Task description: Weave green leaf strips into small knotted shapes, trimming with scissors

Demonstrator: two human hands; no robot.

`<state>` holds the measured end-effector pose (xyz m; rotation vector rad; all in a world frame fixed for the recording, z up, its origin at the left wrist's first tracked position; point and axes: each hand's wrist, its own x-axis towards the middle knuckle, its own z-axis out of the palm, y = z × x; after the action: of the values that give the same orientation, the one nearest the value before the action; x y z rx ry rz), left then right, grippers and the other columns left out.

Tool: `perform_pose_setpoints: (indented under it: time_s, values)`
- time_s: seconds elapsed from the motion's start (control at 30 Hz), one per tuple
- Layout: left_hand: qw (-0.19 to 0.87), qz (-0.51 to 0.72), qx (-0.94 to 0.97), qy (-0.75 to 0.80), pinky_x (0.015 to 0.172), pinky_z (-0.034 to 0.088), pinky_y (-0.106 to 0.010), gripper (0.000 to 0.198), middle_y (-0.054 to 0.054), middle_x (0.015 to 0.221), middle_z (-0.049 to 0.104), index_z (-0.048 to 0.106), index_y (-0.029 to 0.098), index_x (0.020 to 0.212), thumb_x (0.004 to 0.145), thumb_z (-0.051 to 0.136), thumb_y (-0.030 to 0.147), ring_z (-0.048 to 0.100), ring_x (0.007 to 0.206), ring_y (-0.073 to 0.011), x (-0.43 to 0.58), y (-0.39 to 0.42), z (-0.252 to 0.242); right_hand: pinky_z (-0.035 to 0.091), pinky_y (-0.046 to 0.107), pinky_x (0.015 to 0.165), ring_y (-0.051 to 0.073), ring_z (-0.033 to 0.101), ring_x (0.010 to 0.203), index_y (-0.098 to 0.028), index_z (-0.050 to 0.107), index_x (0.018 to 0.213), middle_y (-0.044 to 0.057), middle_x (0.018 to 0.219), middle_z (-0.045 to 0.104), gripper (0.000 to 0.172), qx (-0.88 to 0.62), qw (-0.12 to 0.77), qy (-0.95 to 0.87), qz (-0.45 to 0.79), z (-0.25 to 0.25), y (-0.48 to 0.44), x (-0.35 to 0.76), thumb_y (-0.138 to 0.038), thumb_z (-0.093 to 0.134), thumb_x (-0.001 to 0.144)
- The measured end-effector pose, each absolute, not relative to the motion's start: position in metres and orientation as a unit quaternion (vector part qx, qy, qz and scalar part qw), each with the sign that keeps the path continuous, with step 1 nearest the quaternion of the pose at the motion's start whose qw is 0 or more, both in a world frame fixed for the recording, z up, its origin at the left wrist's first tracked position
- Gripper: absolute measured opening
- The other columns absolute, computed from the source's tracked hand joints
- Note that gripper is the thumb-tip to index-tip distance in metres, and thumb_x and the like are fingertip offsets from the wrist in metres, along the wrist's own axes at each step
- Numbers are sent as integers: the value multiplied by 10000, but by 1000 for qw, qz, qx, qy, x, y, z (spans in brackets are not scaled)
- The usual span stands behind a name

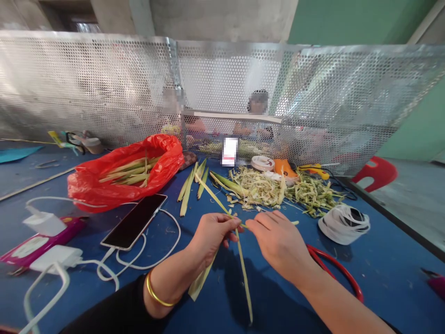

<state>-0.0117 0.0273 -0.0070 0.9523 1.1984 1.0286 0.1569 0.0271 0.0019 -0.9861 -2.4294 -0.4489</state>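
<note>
My left hand (212, 234) pinches a long green leaf strip (243, 269) above the blue table (382, 264). My right hand (278, 241) meets it from the right, fingers closed on the same strip near the pinch point. One end of the strip runs up to the back left, the other hangs down toward me. A wider pale leaf piece (200, 280) lies under my left wrist, which wears a gold bangle (156, 294).
A red plastic bag (114, 183) holds green stalks. More leaf strips (189, 188) and a heap of trimmings (278, 188) lie behind. A phone (134, 221) on a white cable, chargers, white tape (344, 223), a red ring (335, 269). Two people sit behind the perforated metal screen (104, 88).
</note>
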Motion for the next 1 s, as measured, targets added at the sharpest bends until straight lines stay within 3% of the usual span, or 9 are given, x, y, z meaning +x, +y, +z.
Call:
perform_pose_setpoints:
  time_s: [0.2, 0.43, 0.7, 0.87, 1.0]
  values:
    - [648, 443, 374, 493, 384, 346, -146, 143, -96, 790, 715, 672, 106, 763, 698, 701, 229, 557, 482, -59, -14, 29, -7, 286, 299, 644, 168, 467, 639, -187, 616, 758, 19, 672, 538, 242, -400, 250, -869, -147, 1, 29, 158, -101, 431, 888]
    - [626, 471, 353, 512, 371, 312, -143, 138, -38, 626, 663, 665, 99, 727, 660, 727, 203, 500, 443, -47, -15, 32, -10, 270, 289, 618, 146, 431, 572, -196, 623, 780, 2, 664, 540, 233, -377, 240, -885, -129, 0, 23, 154, -147, 435, 910]
    - [706, 421, 322, 469, 380, 354, -154, 274, -103, 839, 696, 682, 97, 814, 750, 657, 363, 571, 510, -74, -16, 29, -2, 297, 281, 633, 145, 481, 600, -186, 655, 793, 12, 674, 581, 233, -428, 263, -856, -123, 3, 31, 159, -135, 450, 891]
    - [670, 434, 361, 483, 367, 325, -148, 135, -88, 770, 700, 677, 97, 729, 697, 697, 228, 527, 472, -53, -16, 30, -5, 318, 281, 628, 139, 516, 604, -192, 669, 834, 12, 691, 609, 217, -429, 265, -857, -107, 4, 30, 160, -152, 465, 894]
    - [656, 423, 382, 495, 359, 320, -154, 133, -77, 725, 700, 674, 97, 691, 685, 701, 227, 506, 443, -48, -13, 28, -4, 390, 282, 701, 152, 586, 729, -211, 667, 920, 24, 788, 655, 150, -416, 285, -863, -31, 9, 29, 162, -240, 524, 890]
